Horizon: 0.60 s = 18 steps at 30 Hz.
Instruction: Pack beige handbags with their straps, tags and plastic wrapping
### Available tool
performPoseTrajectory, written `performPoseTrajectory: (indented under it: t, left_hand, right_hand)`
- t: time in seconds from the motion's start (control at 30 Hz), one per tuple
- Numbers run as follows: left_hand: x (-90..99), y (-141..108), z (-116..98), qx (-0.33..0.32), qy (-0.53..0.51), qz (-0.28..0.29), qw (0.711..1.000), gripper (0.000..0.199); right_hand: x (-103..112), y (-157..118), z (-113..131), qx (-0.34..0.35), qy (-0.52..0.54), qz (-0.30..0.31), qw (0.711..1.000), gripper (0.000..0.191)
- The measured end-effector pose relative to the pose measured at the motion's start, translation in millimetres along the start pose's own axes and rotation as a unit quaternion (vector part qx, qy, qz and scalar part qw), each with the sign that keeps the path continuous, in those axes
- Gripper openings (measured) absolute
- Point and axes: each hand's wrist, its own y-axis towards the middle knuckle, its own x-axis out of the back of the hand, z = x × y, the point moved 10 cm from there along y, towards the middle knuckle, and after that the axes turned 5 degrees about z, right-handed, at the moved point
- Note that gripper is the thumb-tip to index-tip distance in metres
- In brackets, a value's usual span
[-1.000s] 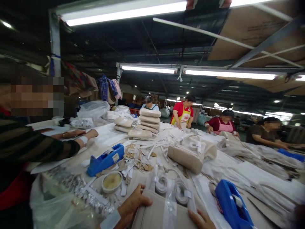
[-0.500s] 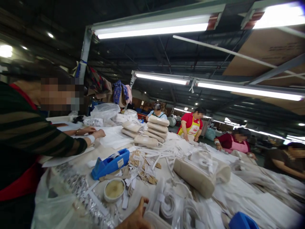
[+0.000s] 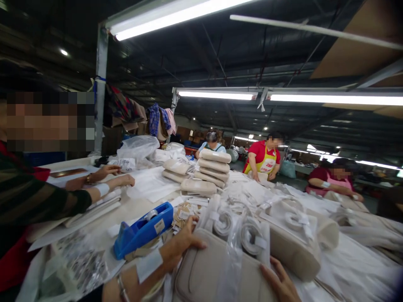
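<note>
A beige bag (image 3: 210,272) stands tilted at the bottom centre, with a strip of clear plastic down its front. Two plastic-wrapped strap coils (image 3: 253,237) sit at its upper edge. My left hand (image 3: 185,239) grips the bag's upper left corner, thumb on the front; white tape and a bracelet show on that arm. On the right side, my right hand (image 3: 278,279) holds the bag's edge, partly cut off by the frame. A blue tape dispenser (image 3: 145,228) lies left of my left hand, and my forearm hides most of a small round dish.
Another beige bag (image 3: 289,243) lies close to the right. Stacked beige bags (image 3: 214,170) rise behind cardboard tags (image 3: 185,212). At left, a co-worker's hands (image 3: 121,180) work on white sheets. Other people stand farther back; lamps hang overhead.
The beige bag has come up from the bottom edge into fuller view. My left hand has moved up with it, and my right hand has appeared on its right side. The view has shifted.
</note>
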Motion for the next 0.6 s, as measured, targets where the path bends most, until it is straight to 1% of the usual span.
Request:
performPoseTrajectory:
  t: [0.07, 0.17, 0.23, 0.3, 0.33, 0.4, 0.5, 0.53, 0.6]
  left_hand:
    - [22.1, 36, -32, -0.018, 0.049, -0.002, 0.999, 0.070]
    - [58.1, 90, -75, -0.030, 0.102, -0.005, 0.994, 0.076]
    - [82.2, 123, -98, -0.033, 0.128, -0.008, 0.991, 0.077]
    - [104.5, 152, -112, -0.030, 0.156, -0.009, 0.987, 0.074]
    - [115.1, 165, -115, -0.028, 0.169, -0.008, 0.985, 0.071]
    - [136.3, 190, -112, -0.011, 0.194, -0.007, 0.981, 0.063]
    - [166.5, 218, -88, 0.032, 0.226, -0.009, 0.974, 0.045]
    - [175.9, 224, -78, 0.050, 0.237, -0.014, 0.970, 0.042]
    - [191.9, 232, -61, 0.081, 0.257, -0.028, 0.963, 0.046]
  right_hand:
    - [-34, 34, 21, 0.021, 0.042, 0.035, 0.998, 0.074]
    - [-78, 88, 53, 0.062, 0.098, 0.042, 0.992, 0.079]
    - [-104, 125, 68, 0.088, 0.128, 0.038, 0.987, 0.079]
    - [-126, 161, 76, 0.104, 0.146, 0.033, 0.983, 0.078]
    - [-135, 177, 77, 0.111, 0.154, 0.030, 0.981, 0.076]
    - [-152, 207, 73, 0.123, 0.164, 0.026, 0.978, 0.071]
    - [-170, 242, 50, 0.122, 0.158, 0.016, 0.980, 0.063]
    - [-173, 250, 39, 0.115, 0.150, 0.011, 0.982, 0.061]
    - [-178, 263, 18, 0.099, 0.127, 0.005, 0.987, 0.063]
